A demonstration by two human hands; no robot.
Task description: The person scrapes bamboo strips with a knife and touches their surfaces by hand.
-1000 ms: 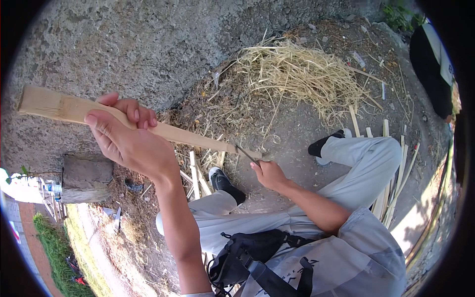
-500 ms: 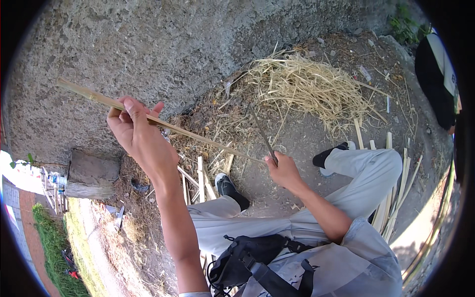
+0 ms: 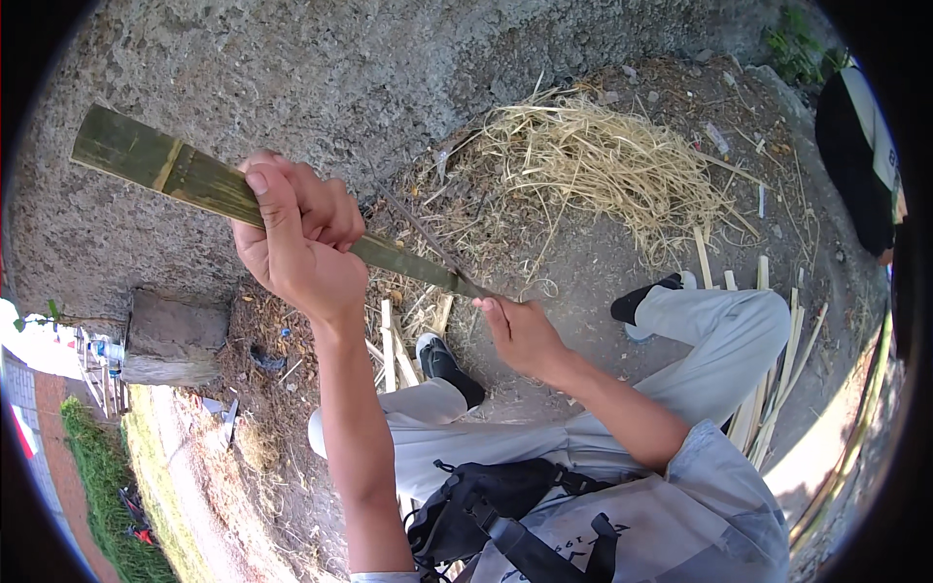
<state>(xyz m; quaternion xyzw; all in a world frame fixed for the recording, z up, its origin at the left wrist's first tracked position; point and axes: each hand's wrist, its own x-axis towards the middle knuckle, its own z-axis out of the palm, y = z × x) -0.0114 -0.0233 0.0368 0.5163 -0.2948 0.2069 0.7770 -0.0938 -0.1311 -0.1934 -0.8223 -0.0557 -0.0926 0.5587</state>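
My left hand (image 3: 306, 238) is wrapped round a flat, green-skinned bamboo strip (image 3: 209, 183), which slopes from the upper left down toward my right hand. The thumb lies along its broad face, near a node. My right hand (image 3: 530, 340) is closed on a knife (image 3: 425, 234) with a long, thin, dark blade. That blade crosses the strip near its lower right end, close to my right fingers. The knife's handle is hidden in my grip. Whether the edge bites into the bamboo cannot be made out.
A heap of pale shavings (image 3: 612, 175) lies ahead, beside a rough wall (image 3: 292, 87). Split bamboo pieces (image 3: 768, 389) lie by my right leg, with others near my left shoe (image 3: 442, 369). A stone block (image 3: 180, 335) stands at left. Another person's dark clothing (image 3: 846, 146) shows at far right.
The bamboo strip has turned from edge-on to showing its broad green face. My left hand has regripped it with the fingers wrapped round. The knife has swung left across the strip.
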